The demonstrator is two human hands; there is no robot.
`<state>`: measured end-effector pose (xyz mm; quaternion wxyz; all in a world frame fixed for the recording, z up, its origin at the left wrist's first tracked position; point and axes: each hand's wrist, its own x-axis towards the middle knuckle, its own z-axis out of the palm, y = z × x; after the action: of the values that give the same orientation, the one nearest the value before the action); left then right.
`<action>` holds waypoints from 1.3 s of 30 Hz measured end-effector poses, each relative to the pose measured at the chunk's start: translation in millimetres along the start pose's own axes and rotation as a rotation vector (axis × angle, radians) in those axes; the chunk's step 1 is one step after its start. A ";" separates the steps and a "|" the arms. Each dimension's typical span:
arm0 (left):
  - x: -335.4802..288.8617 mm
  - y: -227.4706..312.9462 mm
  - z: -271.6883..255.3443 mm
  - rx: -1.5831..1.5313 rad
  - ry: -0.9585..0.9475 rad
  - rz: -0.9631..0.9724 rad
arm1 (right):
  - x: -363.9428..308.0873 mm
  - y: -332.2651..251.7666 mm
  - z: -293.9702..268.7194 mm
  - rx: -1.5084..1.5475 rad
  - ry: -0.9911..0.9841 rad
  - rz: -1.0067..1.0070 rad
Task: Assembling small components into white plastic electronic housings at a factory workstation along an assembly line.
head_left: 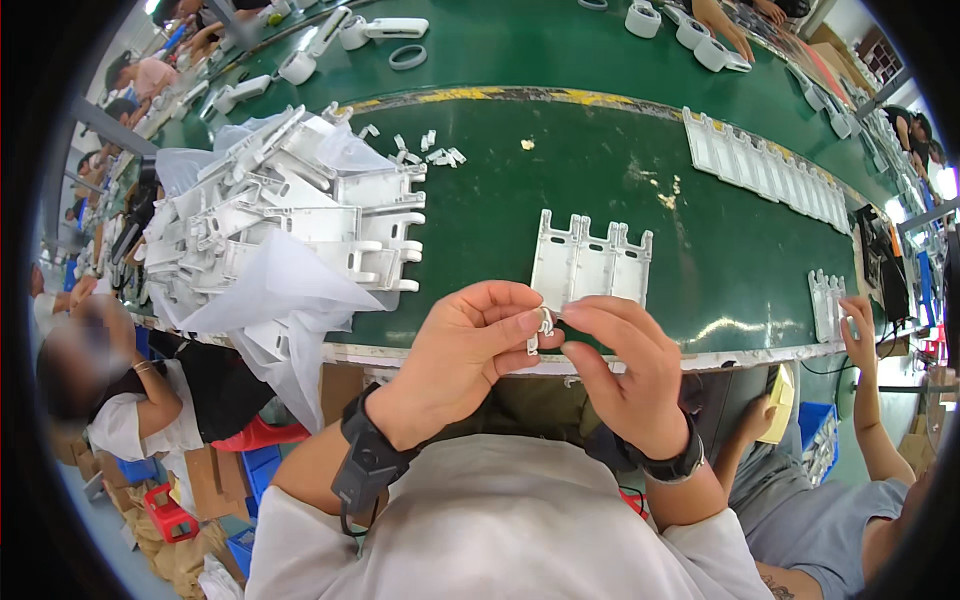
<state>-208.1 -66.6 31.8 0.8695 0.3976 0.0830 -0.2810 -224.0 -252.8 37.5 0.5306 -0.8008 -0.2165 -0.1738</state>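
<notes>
Over the table's front edge, my left hand (455, 345) pinches a small white plastic clip (541, 330) between thumb and forefinger. My right hand (635, 370) is close beside it on the right, thumb and forefinger apart, with the forefinger's tip at the clip's edge. Whether that tip presses on the clip is hard to make out. Just beyond my hands, several white plastic panels (590, 265) lie side by side on the green table, their notched ends facing away from me. Several similar small white pieces (445, 157) are scattered farther back.
At left, a large heap of white panels (275, 215) is mixed with translucent wrapping (285, 280). A row of panels (765, 170) lies at the far right. A co-worker's hand (858, 330) touches panels (827, 305) on the right. Yellow-black tape (480, 94) crosses the table.
</notes>
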 end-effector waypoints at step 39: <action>25.5 -24.0 -20.6 -0.002 -0.155 0.015 | 21.4 65.9 -45.9 -0.509 -0.037 0.216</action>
<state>-198.6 -74.8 -6.9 0.8759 0.3743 0.0128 -0.3043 -173.1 -314.4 14.6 0.3239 -0.9298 -0.0891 -0.1502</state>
